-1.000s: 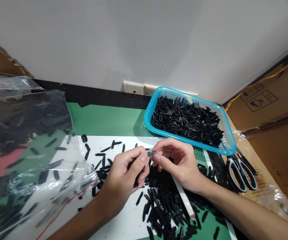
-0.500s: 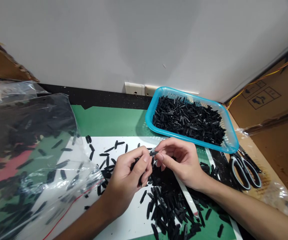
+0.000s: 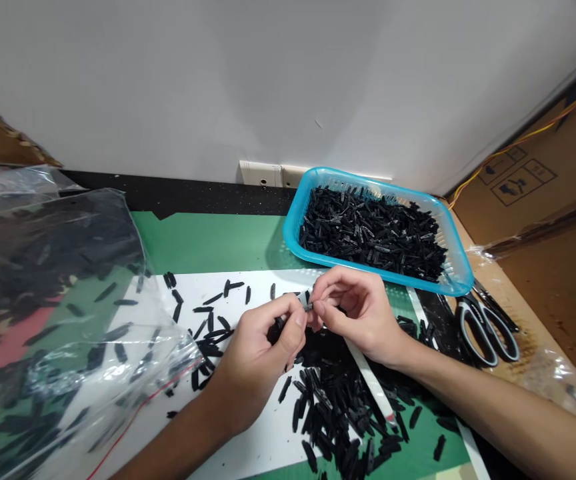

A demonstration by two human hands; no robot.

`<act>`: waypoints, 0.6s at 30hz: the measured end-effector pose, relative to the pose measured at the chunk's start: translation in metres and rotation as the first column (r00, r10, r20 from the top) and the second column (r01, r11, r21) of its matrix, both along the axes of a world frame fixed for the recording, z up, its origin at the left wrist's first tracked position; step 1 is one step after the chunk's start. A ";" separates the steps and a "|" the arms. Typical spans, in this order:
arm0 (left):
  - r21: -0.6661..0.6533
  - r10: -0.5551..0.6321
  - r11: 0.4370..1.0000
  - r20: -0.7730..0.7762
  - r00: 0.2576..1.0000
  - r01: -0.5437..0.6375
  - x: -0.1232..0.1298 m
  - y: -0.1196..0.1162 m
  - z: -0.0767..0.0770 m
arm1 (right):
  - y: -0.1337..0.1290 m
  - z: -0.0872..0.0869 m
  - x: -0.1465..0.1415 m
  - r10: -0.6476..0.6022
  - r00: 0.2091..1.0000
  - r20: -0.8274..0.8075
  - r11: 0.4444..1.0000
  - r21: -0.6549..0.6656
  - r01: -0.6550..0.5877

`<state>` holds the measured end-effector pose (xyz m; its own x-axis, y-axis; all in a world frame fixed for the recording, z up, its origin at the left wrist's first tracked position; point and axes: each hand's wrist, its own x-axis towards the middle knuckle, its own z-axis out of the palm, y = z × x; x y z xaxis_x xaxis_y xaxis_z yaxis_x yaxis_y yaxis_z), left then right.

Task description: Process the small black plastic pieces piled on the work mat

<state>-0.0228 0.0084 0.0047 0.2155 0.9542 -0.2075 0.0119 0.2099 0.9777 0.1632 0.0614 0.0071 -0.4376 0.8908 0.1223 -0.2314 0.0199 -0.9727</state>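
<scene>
My left hand (image 3: 263, 350) is closed, with several small black plastic pieces (image 3: 275, 329) partly visible inside its curled fingers. Thumb and forefinger of my right hand (image 3: 355, 310) pinch one small black piece (image 3: 308, 307) at the left fingertips, so both hands meet there. A pale sliver shows just behind that piece; I cannot tell what it belongs to. Below the hands lies a heap of the same narrow black pieces (image 3: 341, 413), partly covered by a white strip with a red end (image 3: 375, 390). More of them are scattered on a white sheet (image 3: 261, 440).
A blue plastic basket (image 3: 293, 247) full of black pieces stands behind my right hand. To the right lie black-and-grey scissors (image 3: 488, 333) and a cardboard box (image 3: 543, 247). A clear zip bag (image 3: 118, 347) with black pieces covers the left. Wall sockets (image 3: 263, 175) sit at the back.
My fingertips have shifted slightly around the small black piece, and the pale sliver shows more. The whole view has moved a little; the basket and heap look the same.
</scene>
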 end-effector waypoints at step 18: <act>-0.043 0.035 0.999 0.104 0.994 -0.031 0.000 0.001 0.003 | -0.003 -0.001 0.002 0.040 0.999 -0.003 0.999 -0.014 -0.040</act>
<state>-0.0229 0.0092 0.0072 0.2063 0.9524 -0.2246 -0.0978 0.2485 0.9637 0.1655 0.0584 0.0066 -0.4728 0.8741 0.1112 -0.2340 -0.0029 -0.9722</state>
